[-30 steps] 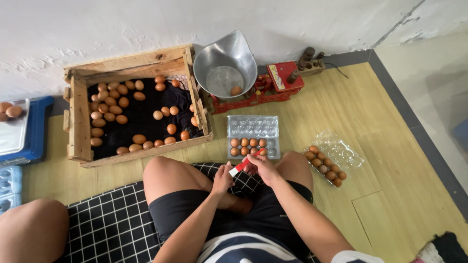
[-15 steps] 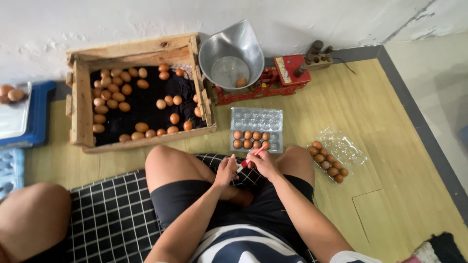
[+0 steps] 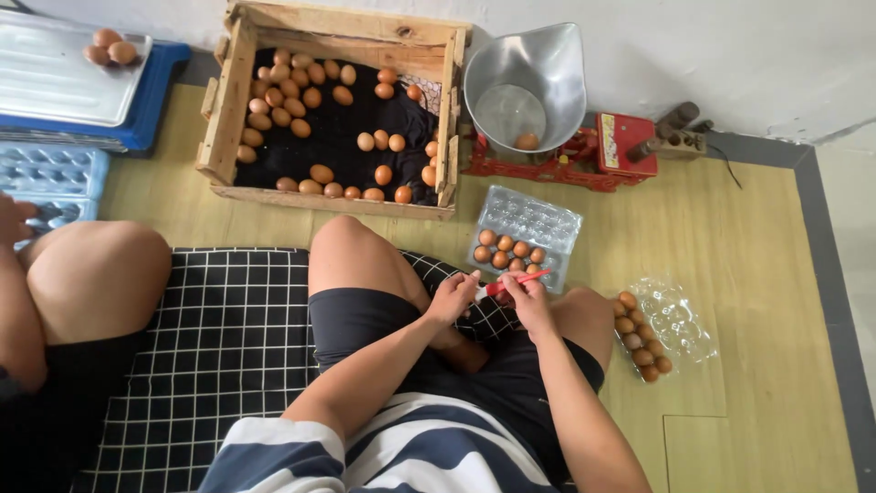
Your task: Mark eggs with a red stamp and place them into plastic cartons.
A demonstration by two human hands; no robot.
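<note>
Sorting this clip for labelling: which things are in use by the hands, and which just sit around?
In use:
left hand and right hand, both on the red pen
clear egg tray, part filled, just beyond the hands

Lying about:
wooden crate of eggs
metal scale pan
second clear tray
blue trays

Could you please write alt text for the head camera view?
A seated person's left hand and right hand hold a red pen-like tool over their lap, near a clear egg tray, a wooden crate of brown eggs and a red scale.
</note>
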